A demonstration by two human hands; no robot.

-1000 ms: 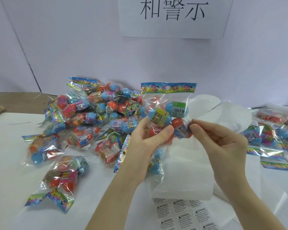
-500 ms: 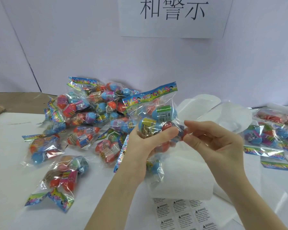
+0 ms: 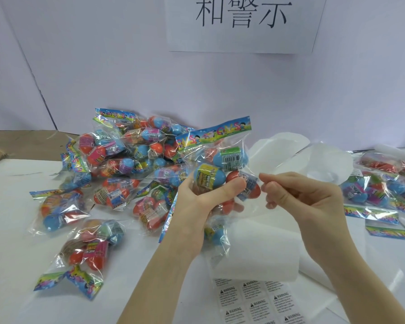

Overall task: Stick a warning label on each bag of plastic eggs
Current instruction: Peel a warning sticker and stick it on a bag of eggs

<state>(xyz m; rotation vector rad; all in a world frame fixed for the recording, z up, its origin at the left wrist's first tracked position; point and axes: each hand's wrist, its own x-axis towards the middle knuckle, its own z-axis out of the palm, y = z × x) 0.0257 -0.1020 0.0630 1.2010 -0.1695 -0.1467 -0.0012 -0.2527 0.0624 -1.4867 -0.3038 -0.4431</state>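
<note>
My left hand [image 3: 197, 202] grips a clear bag of plastic eggs [image 3: 220, 157] and holds it up above the table, its colourful header card tilted up to the right. Blue, yellow and red eggs show through the film. My right hand [image 3: 309, 202] is just right of the bag with its fingers curled, and its index finger and thumb pinch the clear film at the bag's right edge. A sheet of clear warning labels [image 3: 255, 300] lies on the table near me, between my forearms.
A pile of egg bags [image 3: 126, 160] fills the table's left and middle. Several more bags [image 3: 384, 190] lie at the right. Curled white backing paper [image 3: 262, 249] sits under my hands. A paper sign [image 3: 241, 19] hangs on the back wall.
The bag has tilted, its header swinging left and rising on the right. My right fingertips have drawn back from the red egg to the bag's clear edge.
</note>
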